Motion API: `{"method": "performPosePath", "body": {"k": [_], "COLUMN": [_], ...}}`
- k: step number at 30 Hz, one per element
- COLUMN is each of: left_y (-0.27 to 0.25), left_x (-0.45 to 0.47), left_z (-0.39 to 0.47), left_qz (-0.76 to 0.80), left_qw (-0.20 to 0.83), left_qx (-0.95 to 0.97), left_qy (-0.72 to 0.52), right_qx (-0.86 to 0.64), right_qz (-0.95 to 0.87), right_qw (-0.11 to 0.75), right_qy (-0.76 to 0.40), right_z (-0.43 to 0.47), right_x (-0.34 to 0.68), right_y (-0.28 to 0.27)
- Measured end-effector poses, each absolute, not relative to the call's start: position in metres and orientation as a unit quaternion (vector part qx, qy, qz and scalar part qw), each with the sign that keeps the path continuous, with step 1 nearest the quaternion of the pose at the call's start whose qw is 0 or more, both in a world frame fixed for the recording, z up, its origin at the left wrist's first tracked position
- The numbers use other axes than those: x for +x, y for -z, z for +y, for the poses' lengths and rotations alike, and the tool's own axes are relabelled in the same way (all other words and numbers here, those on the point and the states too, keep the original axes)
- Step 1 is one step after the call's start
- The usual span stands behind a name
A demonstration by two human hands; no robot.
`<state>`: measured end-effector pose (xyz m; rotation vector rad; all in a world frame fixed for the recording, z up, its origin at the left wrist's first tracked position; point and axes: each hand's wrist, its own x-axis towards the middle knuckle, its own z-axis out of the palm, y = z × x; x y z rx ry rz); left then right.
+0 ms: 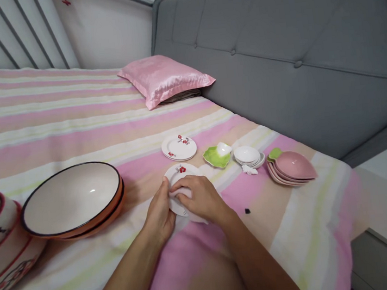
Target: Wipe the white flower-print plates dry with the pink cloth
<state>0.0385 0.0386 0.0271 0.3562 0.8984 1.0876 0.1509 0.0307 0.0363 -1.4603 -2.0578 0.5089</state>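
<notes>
My left hand (159, 216) grips the left edge of a small white plate (174, 173) with a red flower near its rim, thumb on top. Over the plate's face lies my right hand (199, 195), its fingers closed on a thin white tissue (200, 217) that pokes out below the palm. Much of the plate is hidden by this hand. Just beyond it, a similar flowered plate (179, 147) lies flat on the bedspread, seemingly on top of another.
Rightward sit a green leaf-shaped dish (216, 157), white dishes (246, 154), a crumpled tissue (250, 170) and stacked pink dishes (295, 166). Large orange bowls (70, 201) and flowered bowls (2, 241) stand left. Behind are a pink pillow (168, 75) and grey headboard (272, 38).
</notes>
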Motion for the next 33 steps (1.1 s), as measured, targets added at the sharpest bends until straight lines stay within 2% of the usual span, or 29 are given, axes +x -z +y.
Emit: {"method": "performPosePath", "body": {"k": [8,15,20,24,26,33], "left_y": [-0.019,-0.019,-0.018,-0.019,-0.02,-0.019], "left_x": [0.042,0.043,0.043,0.042,0.042,0.044], "left_z": [0.033,0.03,0.03,0.029,0.029,0.029], "left_qz": [0.356,0.348,0.349,0.354,0.35,0.331], "left_qw": [0.738,0.729,0.734,0.735,0.734,0.706], "left_qx": [0.235,0.277,0.273,0.269,0.276,0.315], "left_qy": [-0.523,-0.52,-0.515,-0.512,-0.513,-0.542], "right_qx": [-0.589,-0.662,-0.712,-0.675,-0.635,-0.503], "right_qz": [-0.699,-0.599,-0.514,-0.524,-0.569,-0.739], "right_qw": [0.4,0.451,0.478,0.519,0.522,0.449], "right_qy": [-0.068,0.003,0.023,0.03,0.025,-0.007], "right_z": [0.035,0.039,0.042,0.043,0.041,0.036], "right_x": [0.147,0.158,0.172,0.173,0.168,0.148], "right_y": [-0.029,-0.026,-0.027,-0.03,-0.032,-0.03]}}
